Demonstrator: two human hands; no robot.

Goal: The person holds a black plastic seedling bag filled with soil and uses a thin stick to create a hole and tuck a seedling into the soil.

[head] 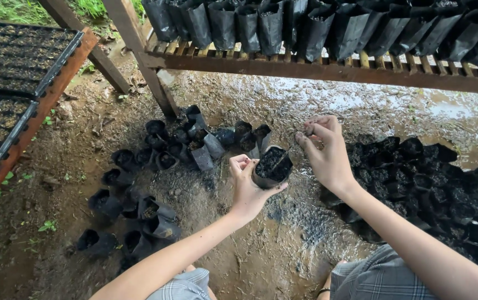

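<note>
Left hand gripping soil bag, right hand pinching

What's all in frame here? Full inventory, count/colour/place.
held grow bag: one, black, soil-filled, centre, in left hand
loose grow bags: many, black, on the ground left of centre, some tipped over
packed grow bags: many, black, clustered on the ground at right
shelf grow bags: a row, black, on the wooden rack
wooden rack: one, brown, across top
seedling trays: at least two, black, on a brown bench at left
ground: wet mud, brown-grey
left hand: one, gripping the held bag
right hand: one, fingers pinched above the bag
</note>
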